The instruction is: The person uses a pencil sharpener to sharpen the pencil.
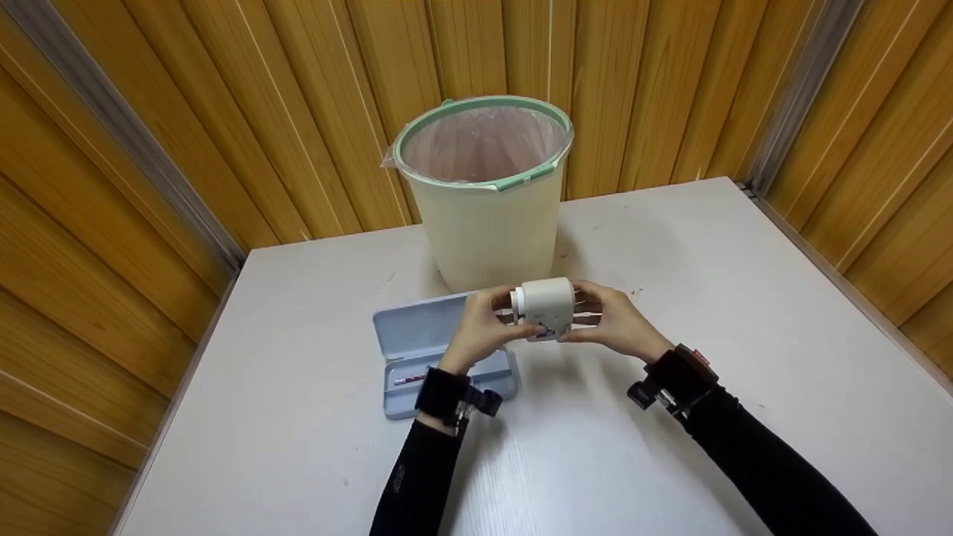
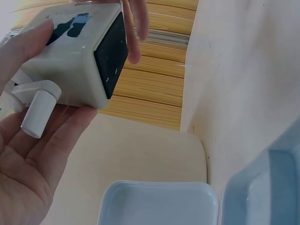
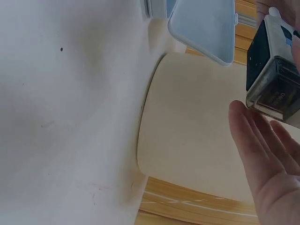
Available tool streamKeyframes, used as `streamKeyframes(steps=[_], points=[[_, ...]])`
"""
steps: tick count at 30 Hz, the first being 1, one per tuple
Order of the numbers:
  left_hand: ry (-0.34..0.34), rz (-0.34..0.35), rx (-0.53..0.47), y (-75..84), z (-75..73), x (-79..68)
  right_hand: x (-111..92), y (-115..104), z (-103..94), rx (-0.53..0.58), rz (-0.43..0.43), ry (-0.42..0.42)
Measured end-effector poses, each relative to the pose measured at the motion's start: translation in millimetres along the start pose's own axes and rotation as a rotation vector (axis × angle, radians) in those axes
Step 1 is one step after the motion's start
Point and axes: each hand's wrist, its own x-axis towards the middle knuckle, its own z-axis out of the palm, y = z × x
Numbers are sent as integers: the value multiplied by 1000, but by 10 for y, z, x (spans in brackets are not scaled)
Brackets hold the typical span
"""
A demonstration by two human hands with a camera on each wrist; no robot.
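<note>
A cream crank pencil sharpener is held up above the table, between both hands. My left hand grips its white crank end, thumb on the printed face; the white crank handle shows in the left wrist view. At the opposite end my right hand holds the sharpener between thumb and fingers, fingertips right at the edge of the dark see-through shavings drawer. Below and behind the left hand lies an opened light-blue pencil case, partly hidden by that hand. A red-and-white pencil lies in its tray.
A cream bin with a green rim and a clear liner bag stands at the back of the white table. Yellow wood-look panels wall in the table at the back and sides.
</note>
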Motion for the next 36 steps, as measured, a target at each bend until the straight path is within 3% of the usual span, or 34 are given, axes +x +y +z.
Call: streamKeyframes(steps=[15, 20, 25, 30, 36], points=[[-33, 31, 52, 20, -79, -28, 15, 21, 17, 74, 19, -19], [-4, 15, 77, 16, -209, -57, -22, 65, -116, 92, 37, 1], [57, -26, 9, -27, -363, -115, -80, 119, -281, 88, 79, 42], [34, -18, -10, -26, -394, -117, -85, 120, -333, 93, 91, 34], [54, -21, -1, -23, -397, -116, -29, 20, -396, 63, 69, 48]])
